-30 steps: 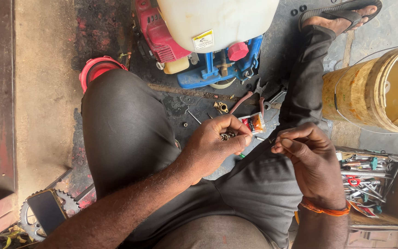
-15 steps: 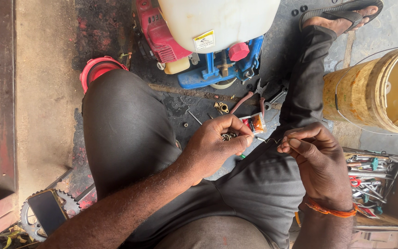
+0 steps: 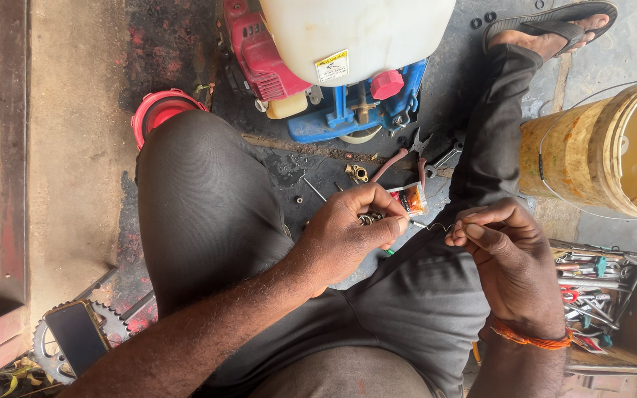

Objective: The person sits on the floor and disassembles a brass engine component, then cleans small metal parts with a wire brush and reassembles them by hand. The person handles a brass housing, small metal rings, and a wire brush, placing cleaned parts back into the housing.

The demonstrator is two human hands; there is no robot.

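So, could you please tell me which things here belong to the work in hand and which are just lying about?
In hand:
- left hand holding a small metal part
- right hand pinching a thin bent wire

Lying about:
- pliers
- small orange packet
- red cap
- yellowish bucket
- toolbox
- phone on a sprocket
- white-tank engine machine

Dark, oil-stained concrete floor (image 3: 171, 44) w/ daylight; paler slab (image 3: 68, 147) at left, reddish wood edge (image 3: 9, 110) beside it, grit scattered.
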